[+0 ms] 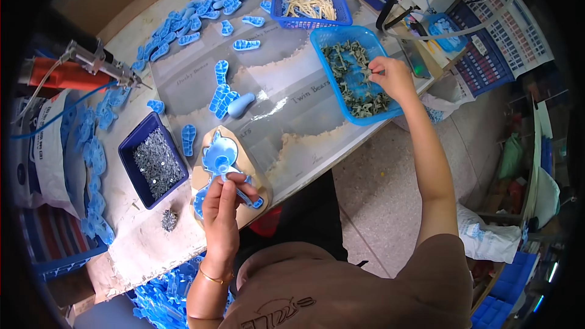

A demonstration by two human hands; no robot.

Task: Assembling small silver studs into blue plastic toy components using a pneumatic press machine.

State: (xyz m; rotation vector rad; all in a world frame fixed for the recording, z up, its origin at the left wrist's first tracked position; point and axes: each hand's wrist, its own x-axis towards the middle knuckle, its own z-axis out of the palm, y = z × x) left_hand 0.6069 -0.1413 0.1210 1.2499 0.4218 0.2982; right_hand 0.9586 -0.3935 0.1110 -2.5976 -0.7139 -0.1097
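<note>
My left hand [226, 204] is closed at the near edge of the table, thumb and fingers pinched on a small blue plastic part. Beneath it lies a wooden fixture [245, 153] that carries a larger blue plastic shell [219, 151] with a rounded hollow. My right hand [391, 77] reaches over the right side of a light blue tray [318, 38]. Its fingertips are pinched together; what they hold, if anything, is too small to tell. Greyish-green crumpled-looking pieces [373, 105] lie in the tray in clumps.
A dark blue bin [127, 157] of small metal parts stands left of the fixture. Blue plastic pieces [177, 24] spread along the table's far left side. Behind the tray is a blue basket [281, 22] of cream-coloured strips. An orange-handled powered tool [67, 73] juts in from the left.
</note>
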